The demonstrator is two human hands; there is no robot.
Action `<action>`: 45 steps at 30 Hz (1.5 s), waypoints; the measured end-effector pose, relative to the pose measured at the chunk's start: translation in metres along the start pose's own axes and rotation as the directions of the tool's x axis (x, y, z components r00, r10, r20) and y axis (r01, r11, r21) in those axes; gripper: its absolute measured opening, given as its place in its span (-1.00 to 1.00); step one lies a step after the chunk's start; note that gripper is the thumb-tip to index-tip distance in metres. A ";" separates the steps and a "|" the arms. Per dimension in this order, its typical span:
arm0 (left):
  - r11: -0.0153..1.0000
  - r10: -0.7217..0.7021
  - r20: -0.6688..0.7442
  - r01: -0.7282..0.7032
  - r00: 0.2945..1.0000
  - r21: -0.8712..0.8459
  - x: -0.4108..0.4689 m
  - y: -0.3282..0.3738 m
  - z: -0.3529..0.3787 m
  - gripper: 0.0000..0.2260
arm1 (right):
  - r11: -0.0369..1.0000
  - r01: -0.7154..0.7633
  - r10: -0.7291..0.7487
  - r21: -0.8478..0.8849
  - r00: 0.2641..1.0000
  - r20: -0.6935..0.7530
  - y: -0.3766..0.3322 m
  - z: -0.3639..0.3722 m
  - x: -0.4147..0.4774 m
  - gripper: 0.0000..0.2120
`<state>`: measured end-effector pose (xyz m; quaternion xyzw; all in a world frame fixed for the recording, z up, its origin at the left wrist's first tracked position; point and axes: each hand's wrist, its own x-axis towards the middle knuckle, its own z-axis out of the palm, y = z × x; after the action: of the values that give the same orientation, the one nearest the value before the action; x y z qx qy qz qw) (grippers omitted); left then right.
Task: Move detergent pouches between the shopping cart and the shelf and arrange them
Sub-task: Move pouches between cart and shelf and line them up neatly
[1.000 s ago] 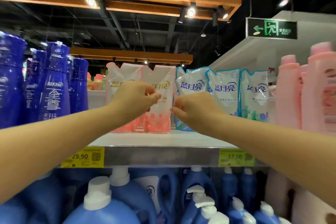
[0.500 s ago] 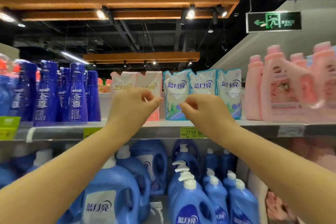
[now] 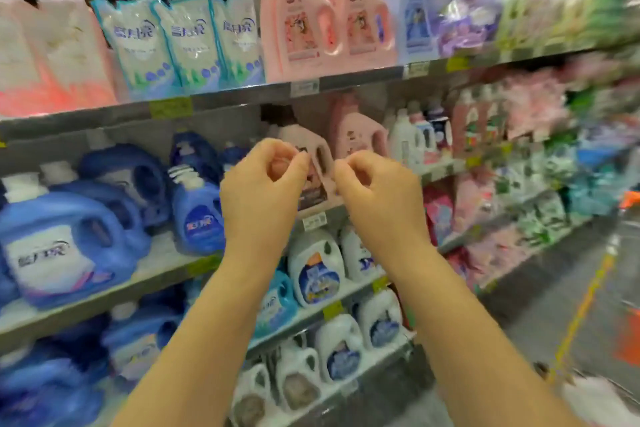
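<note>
Both hands were raised side by side at the centre of the frame. The left hand (image 3: 263, 180) and the right hand (image 3: 377, 187) were each clenched loosely, thumb meeting curled fingertips, with nothing visible in either. The blue-and-white detergent pouches (image 3: 188, 42) stood upright in a row on the top shelf (image 3: 242, 94) at upper left, just beside the pink pouches (image 3: 52, 55) at the left edge and the pink jugs (image 3: 304, 17). Blue jugs (image 3: 62, 239) filled the lower left shelves. The right side was blurred.
</note>
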<state>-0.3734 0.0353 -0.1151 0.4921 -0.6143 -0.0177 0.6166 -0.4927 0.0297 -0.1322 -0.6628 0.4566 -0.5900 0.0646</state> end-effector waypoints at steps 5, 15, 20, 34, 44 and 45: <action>0.993 -0.066 0.197 0.084 0.978 -0.083 -0.086 0.048 0.084 -0.78 | 0.967 -0.244 0.239 -0.074 0.969 -0.070 0.066 -0.091 -0.069 -0.74; 0.937 -0.200 0.555 0.323 0.807 -0.131 -0.246 0.120 0.272 -0.93 | 0.747 -0.623 0.580 -0.232 0.781 -0.230 0.198 -0.265 -0.163 -0.78; 0.927 -0.231 0.664 0.367 0.711 -0.070 -0.326 0.128 0.348 -0.79 | 0.545 -0.814 0.767 -0.200 0.580 -0.273 0.270 -0.336 -0.219 -0.85; 0.675 -0.699 0.709 0.405 0.086 0.616 -0.475 -0.060 0.487 -0.16 | -0.105 -0.994 0.992 0.002 -0.105 -0.065 0.468 -0.265 -0.341 -0.44; 0.467 -0.837 0.513 0.241 -0.190 0.851 -0.530 -0.149 0.511 -0.37 | -0.380 -0.863 0.919 0.333 -0.393 0.031 0.548 -0.164 -0.395 -0.63; 0.480 -0.842 0.511 0.190 -0.175 0.856 -0.532 -0.155 0.512 -0.38 | -0.402 -0.856 0.911 0.324 -0.411 0.044 0.550 -0.161 -0.396 -0.63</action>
<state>-0.8100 -0.0116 -0.7287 0.7075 -0.5371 -0.4309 -0.1592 -0.8740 0.0560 -0.7143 0.1080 0.7380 -0.3931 0.5377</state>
